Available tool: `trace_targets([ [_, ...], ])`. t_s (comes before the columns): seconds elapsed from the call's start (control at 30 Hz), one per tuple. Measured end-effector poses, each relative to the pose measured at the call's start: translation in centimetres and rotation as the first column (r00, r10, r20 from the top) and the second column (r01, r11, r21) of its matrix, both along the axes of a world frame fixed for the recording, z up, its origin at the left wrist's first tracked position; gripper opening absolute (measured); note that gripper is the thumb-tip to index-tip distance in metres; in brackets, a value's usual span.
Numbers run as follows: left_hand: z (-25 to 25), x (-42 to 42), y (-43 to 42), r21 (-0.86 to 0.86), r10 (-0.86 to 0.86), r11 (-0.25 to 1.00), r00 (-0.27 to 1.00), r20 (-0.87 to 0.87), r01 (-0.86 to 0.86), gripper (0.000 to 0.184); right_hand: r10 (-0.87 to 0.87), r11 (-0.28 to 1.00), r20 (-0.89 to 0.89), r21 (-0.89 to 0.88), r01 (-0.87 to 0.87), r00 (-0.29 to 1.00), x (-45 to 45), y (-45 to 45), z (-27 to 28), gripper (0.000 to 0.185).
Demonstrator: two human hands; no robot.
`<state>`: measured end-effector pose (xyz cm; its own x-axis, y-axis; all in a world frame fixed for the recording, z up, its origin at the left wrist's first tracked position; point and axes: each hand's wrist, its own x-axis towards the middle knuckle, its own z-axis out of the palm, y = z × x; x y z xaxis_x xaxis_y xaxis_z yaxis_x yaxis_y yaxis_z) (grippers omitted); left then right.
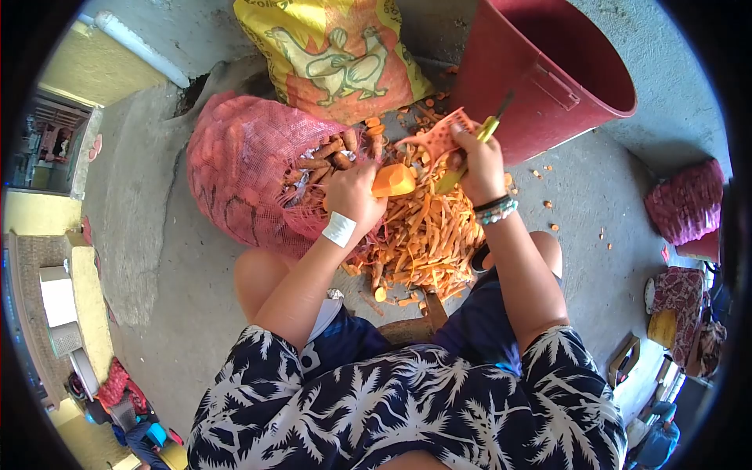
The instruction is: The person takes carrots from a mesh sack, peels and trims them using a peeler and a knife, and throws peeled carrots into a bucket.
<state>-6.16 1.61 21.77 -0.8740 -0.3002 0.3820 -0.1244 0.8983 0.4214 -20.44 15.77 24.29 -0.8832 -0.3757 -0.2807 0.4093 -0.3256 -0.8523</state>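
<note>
My left hand (pixel 352 194), with a white patch at the wrist, is closed round an orange peeled carrot (pixel 394 180) beside the open mouth of a pink mesh sack (pixel 235 168). Unpeeled carrots (pixel 319 164) show in that opening. My right hand (pixel 479 166) wears a dark band and a beaded bracelet, and its fingers grip a knife with a yellow-green handle (pixel 487 129); the dark blade points up and right. A perforated salmon-coloured piece (pixel 440 139) lies against those fingers. Below both hands spreads a heap of orange peelings (pixel 431 235).
A large red bin (pixel 540 78) stands at the upper right, tilted in view. Behind the mesh sack is a yellow printed sack (pixel 337 55). My legs flank the peelings. A purple-pink sack (pixel 688 202) sits at the far right, and a person (pixel 656 442) is at the lower right.
</note>
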Motion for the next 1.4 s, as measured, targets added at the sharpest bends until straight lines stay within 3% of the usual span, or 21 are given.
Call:
trace_targets([
  [0.1,0.5,0.1,0.3,-0.017,-0.031,0.999,0.999,-0.033,0.030,0.027,0.042,0.974,-0.032,0.226,-0.034,0.999,0.1,-0.1,-1.2,0.013],
  [0.13,0.8,0.2,0.4,-0.019,-0.037,0.999,0.999,-0.033,0.037,0.027,-0.103,0.901,-0.170,0.401,0.164,0.980,-1.4,-0.2,-2.0,0.011],
  [0.2,1.3,0.3,0.4,0.124,-0.025,0.991,0.981,-0.191,0.049,0.024,-0.231,0.943,-0.132,0.213,0.255,0.964,-3.5,0.6,-1.7,0.010],
  [0.27,0.9,0.1,0.2,0.223,0.010,0.974,0.979,-0.202,0.036,0.022,-0.217,0.949,-0.161,0.195,0.246,0.963,-2.7,0.8,-0.8,0.011],
  [0.37,0.4,-0.2,0.3,0.351,0.096,0.936,0.985,-0.146,-0.039,0.017,-0.133,0.990,-0.085,0.030,0.136,0.987,1.7,-0.1,0.7,0.014],
  [0.47,0.5,-0.4,0.8,0.472,0.097,0.882,0.982,-0.162,-0.009,0.018,-0.172,0.985,-0.015,-0.018,0.172,0.985,2.9,-0.5,-0.7,0.019],
  [0.53,0.6,0.1,1.0,0.561,0.134,0.827,0.960,-0.248,0.029,0.022,-0.392,0.898,-0.050,0.197,0.394,0.919,-0.1,0.1,-2.8,0.013],
  [0.57,0.3,0.3,0.4,0.599,0.154,0.801,0.967,-0.202,-0.002,0.024,-0.421,0.898,0.007,0.142,0.416,0.907,-1.5,0.9,-4.3,0.011],
  [0.6,0.0,0.2,-0.1,0.636,0.178,0.771,0.971,-0.160,-0.037,0.026,-0.409,0.909,-0.046,0.069,0.411,0.912,-1.7,1.0,-4.1,0.012],
  [0.67,-0.2,0.1,-0.2,0.626,0.204,0.778,0.965,-0.164,-0.058,0.025,-0.321,0.945,-0.006,-0.066,0.320,0.947,0.3,0.2,-1.3,0.012],
  [0.8,-1.3,0.0,0.8,0.752,0.135,0.655,0.991,-0.020,-0.074,0.018,-0.179,0.967,-0.090,-0.199,0.159,0.980,4.3,-1.5,0.2,0.017],
  [0.83,-1.6,0.1,1.1,0.808,0.107,0.589,0.993,-0.046,-0.026,0.015,-0.185,0.982,-0.103,-0.064,0.179,0.977,3.5,-1.3,-0.9,0.019],
  [0.87,-1.6,0.1,1.3,0.853,0.082,0.521,0.994,-0.077,0.023,0.013,-0.285,0.954,-0.164,0.044,0.296,0.944,1.5,-1.1,-3.0,0.019],
  [0.9,-1.2,0.3,1.4,0.902,0.030,0.426,0.995,-0.097,0.075,0.012,-0.389,0.916,-0.104,0.060,0.396,0.915,-0.7,-0.4,-3.9,0.016],
  [0.93,-0.7,0.4,1.3,0.897,0.021,0.433,0.994,-0.103,0.084,0.012,-0.487,0.869,-0.047,0.078,0.489,0.872,-2.1,0.2,-3.7,0.014],
  [1.0,0.3,0.5,0.9,0.990,-0.087,0.100,0.992,-0.092,0.101,0.014,-0.463,0.886,-0.084,-0.013,0.464,0.882,-3.0,1.3,-2.9,0.013],
  [1.07,-1.3,0.8,0.4,0.998,-0.090,0.057,0.996,-0.011,0.016,0.016,-0.401,0.916,-0.109,-0.065,0.396,0.910,-2.5,1.7,-1.9,0.015],
  [1.13,-3.9,1.1,0.1,0.941,-0.082,0.084,0.939,0.333,-0.327,0.017,-0.396,0.917,-0.068,-0.083,0.390,0.916,-2.4,2.4,-1.2,0.014],
  [1.2,-10.7,2.7,-1.2,0.806,-0.152,0.263,0.802,0.578,-0.531,0.016,-0.436,0.897,-0.053,-0.102,0.430,0.898,-3.9,3.5,-1.0,0.014],
  [1.33,-15.4,7.1,-0.2,0.660,-0.262,-0.078,0.654,0.710,-0.747,0.014,-0.539,0.830,0.078,-0.116,0.545,0.838,-7.1,6.2,-1.7,0.018],
  [1.4,-15.1,5.8,0.0,0.683,-0.240,-0.021,0.667,0.706,-0.730,0.014,-0.553,0.825,0.070,-0.091,0.557,0.830,-7.5,7.1,-1.5,0.019],
])
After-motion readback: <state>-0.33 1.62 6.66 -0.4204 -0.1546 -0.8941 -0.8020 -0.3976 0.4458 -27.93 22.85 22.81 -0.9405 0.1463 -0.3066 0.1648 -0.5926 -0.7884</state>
